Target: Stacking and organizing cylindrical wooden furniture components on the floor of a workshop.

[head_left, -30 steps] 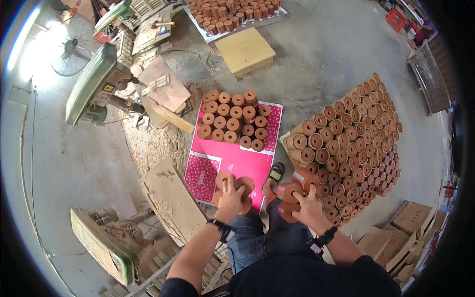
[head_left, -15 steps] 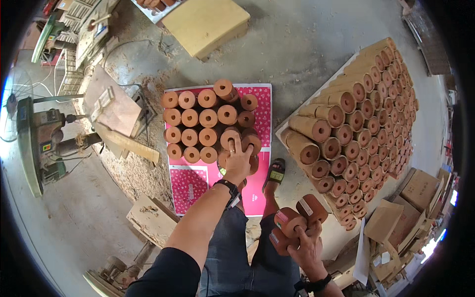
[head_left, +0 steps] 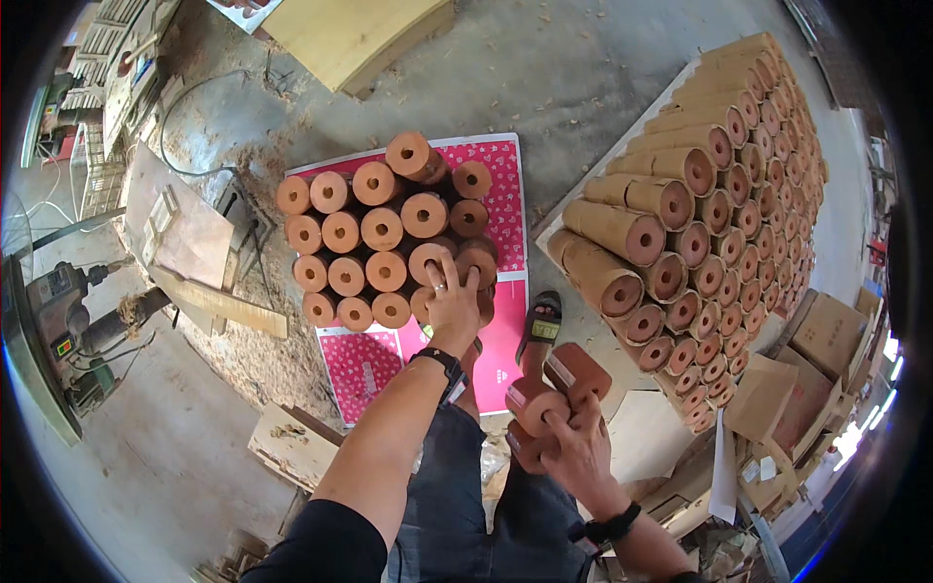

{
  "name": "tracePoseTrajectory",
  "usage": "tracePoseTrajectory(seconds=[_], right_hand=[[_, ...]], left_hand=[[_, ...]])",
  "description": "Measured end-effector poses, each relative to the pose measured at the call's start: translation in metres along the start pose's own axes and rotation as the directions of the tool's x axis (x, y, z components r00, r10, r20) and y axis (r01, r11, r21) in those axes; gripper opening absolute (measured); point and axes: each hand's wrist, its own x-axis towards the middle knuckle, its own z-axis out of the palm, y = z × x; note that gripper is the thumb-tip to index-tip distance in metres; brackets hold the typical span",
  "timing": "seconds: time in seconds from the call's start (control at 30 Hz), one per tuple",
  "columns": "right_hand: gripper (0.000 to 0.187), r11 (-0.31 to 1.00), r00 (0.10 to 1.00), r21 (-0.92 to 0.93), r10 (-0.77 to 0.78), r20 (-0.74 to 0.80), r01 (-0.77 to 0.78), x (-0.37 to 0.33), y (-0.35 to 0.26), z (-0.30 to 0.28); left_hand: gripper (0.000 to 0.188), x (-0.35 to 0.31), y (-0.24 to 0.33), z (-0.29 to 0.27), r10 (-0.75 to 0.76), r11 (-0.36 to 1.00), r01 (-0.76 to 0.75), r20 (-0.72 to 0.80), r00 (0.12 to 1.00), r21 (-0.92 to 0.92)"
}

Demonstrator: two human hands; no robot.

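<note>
Short reddish-brown cylinders (head_left: 380, 227) with a hole through the middle stand in rows on a pink patterned sheet (head_left: 362, 367). At the near right corner of these rows, my left hand (head_left: 451, 309) is closed on cylinders (head_left: 475, 262), fingertips at their holes. Its palm hides part of the ones beneath. Lower right, over my leg, my right hand (head_left: 581, 449) holds three similar cylinders (head_left: 537, 406) bunched together, a finger in one hole. Pale label strips show on their sides.
To the right, a big stack of paper-wrapped cylinders (head_left: 671, 204) lies on a board. Cardboard boxes (head_left: 826, 340) crowd the lower right. A drill press (head_left: 58, 301) and a wooden board (head_left: 190, 209) stand left. A yellowish block (head_left: 360, 39) sits at the far side.
My right hand has come forward and inward with its three cylinders, nearer the pink sheet. My left hand stays at the same corner of the rows. The whole view has shifted slightly.
</note>
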Motion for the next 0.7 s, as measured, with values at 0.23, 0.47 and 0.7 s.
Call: tracePoseTrajectory(seconds=[0.23,0.47,0.7], right_hand=[[0.059,0.981,0.993,-0.158,-0.114,-0.021,0.110,0.058,-0.006,-0.014],[0.054,0.882,0.960,-0.384,-0.276,0.050,0.274,0.080,-0.060,-0.097],[0.053,0.715,0.913,-0.597,-0.401,0.076,0.364,0.177,-0.100,-0.161]], left_hand=[[0.070,-0.002,-0.001,-0.005,0.036,0.995,-0.035,0.007,0.999,-0.088],[0.061,-0.007,0.001,-0.014,0.046,0.984,-0.048,-0.014,0.999,-0.170],[0.058,-0.012,-0.006,0.003,0.030,0.959,-0.058,-0.104,0.994,-0.277]])
